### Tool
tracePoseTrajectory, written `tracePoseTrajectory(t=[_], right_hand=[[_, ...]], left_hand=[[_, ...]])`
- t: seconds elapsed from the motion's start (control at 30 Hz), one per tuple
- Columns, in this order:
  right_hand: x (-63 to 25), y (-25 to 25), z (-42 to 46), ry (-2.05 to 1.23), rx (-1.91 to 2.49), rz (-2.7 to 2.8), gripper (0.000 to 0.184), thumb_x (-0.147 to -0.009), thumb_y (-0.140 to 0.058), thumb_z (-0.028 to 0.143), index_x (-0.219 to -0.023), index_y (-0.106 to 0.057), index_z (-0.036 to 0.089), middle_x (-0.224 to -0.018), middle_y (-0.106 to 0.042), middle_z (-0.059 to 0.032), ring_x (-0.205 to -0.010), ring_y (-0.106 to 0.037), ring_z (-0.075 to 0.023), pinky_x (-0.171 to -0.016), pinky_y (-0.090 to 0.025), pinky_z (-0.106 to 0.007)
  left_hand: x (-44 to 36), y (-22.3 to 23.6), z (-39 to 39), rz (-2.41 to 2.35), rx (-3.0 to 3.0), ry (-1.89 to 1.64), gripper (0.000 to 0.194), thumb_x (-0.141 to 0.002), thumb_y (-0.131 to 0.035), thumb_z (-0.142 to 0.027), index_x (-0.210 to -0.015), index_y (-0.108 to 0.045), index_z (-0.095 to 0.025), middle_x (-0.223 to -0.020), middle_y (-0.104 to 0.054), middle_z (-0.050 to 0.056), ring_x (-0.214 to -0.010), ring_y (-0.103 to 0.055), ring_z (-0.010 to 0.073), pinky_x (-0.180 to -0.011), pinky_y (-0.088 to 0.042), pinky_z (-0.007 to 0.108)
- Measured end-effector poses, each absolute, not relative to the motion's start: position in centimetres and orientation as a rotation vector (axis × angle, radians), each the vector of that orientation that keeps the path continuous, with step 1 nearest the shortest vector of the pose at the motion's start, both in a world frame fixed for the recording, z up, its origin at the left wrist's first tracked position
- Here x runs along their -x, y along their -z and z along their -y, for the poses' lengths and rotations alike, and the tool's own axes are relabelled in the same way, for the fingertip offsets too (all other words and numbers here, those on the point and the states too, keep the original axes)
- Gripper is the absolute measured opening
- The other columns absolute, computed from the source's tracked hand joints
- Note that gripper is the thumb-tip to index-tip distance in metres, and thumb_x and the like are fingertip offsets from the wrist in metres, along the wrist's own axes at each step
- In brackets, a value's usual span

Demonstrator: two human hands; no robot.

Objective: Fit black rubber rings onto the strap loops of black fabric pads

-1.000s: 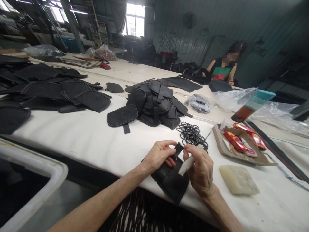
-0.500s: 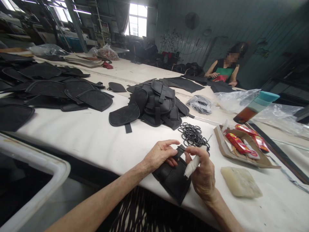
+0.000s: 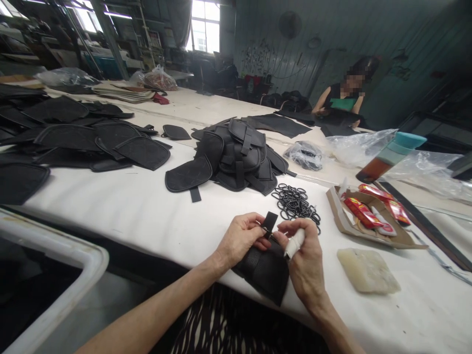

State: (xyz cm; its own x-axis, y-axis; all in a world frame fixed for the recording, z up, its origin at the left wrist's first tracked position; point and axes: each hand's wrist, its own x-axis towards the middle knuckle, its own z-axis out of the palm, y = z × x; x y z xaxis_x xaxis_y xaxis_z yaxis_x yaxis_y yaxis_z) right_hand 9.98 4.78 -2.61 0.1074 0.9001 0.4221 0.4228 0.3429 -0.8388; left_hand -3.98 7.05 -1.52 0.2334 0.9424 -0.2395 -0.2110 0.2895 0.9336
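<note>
My left hand [image 3: 245, 233] is closed, pinching a short black strap [image 3: 271, 221] whose free end stands up above the fingers. A thin dark loop, probably a ring, crosses the strap at the fingertips. The strap belongs to a black leather-like piece [image 3: 265, 270] lying at the table's near edge, partly under both hands. In my right hand [image 3: 308, 255] sits a tool with a white-wrapped handle [image 3: 295, 244], held against the palm. That hand's thumb and fingertips meet the strap at the loop. Just beyond is a heap of black rings [image 3: 293, 199].
Black padded pieces are piled ahead [image 3: 239, 157] and at left [image 3: 84, 132]. On the right are a cardboard tray [image 3: 339, 223] with red boxes, a yellowish block [image 3: 368, 270] and a tilted bottle [image 3: 391, 157]. A white bin rim [image 3: 92, 260] borders the left. A co-worker [image 3: 341, 101] sits across.
The strap's end now sticks up higher above my left fingers, with the loop lower on it. The wrapped tool has turned in my right hand. The co-worker has lifted a dark piece.
</note>
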Motion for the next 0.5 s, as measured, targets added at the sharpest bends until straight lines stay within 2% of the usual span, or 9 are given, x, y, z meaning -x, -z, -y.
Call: tracePoseTrajectory(t=[0.13, 0.27, 0.5], right_hand=[[-9.3, 1.9, -4.9, -0.731, 1.263, 1.414, 0.02, -0.077, -0.061, 0.023, -0.089, -0.044, 0.023, -0.081, -0.061, 0.0008, -0.065, -0.058, -0.014, -0.058, -0.047, -0.026], [-9.0, 1.7, -4.8, -0.796, 1.257, 1.388, 0.021, -0.076, -0.061, 0.021, -0.089, -0.044, 0.023, -0.077, -0.058, 0.0032, -0.062, -0.056, -0.0127, -0.057, -0.045, -0.025], [-10.0, 1.0, -5.3, -0.801, 1.235, 1.434, 0.022, -0.074, -0.062, 0.021, -0.087, -0.045, 0.023, -0.07, -0.054, 0.0061, -0.06, -0.054, -0.0123, -0.059, -0.045, -0.025]], left_hand=[[3.3, 1.5, -6.4, -1.098, -1.002, -1.04, 0.011, -0.071, -0.053, -0.012, -0.08, -0.058, -0.015, -0.055, -0.062, -0.002, -0.051, -0.063, 0.0128, -0.051, -0.051, 0.023], [2.9, 1.6, -5.9, -1.182, -1.092, -1.087, 0.013, -0.07, -0.049, -0.01, -0.079, -0.056, -0.017, -0.058, -0.062, -0.003, -0.051, -0.062, 0.0132, -0.051, -0.05, 0.023], [3.0, 1.1, -4.9, -1.252, -1.215, -1.048, 0.012, -0.075, -0.052, -0.019, -0.087, -0.055, -0.019, -0.058, -0.06, -0.003, -0.052, -0.062, 0.0141, -0.049, -0.049, 0.023]])
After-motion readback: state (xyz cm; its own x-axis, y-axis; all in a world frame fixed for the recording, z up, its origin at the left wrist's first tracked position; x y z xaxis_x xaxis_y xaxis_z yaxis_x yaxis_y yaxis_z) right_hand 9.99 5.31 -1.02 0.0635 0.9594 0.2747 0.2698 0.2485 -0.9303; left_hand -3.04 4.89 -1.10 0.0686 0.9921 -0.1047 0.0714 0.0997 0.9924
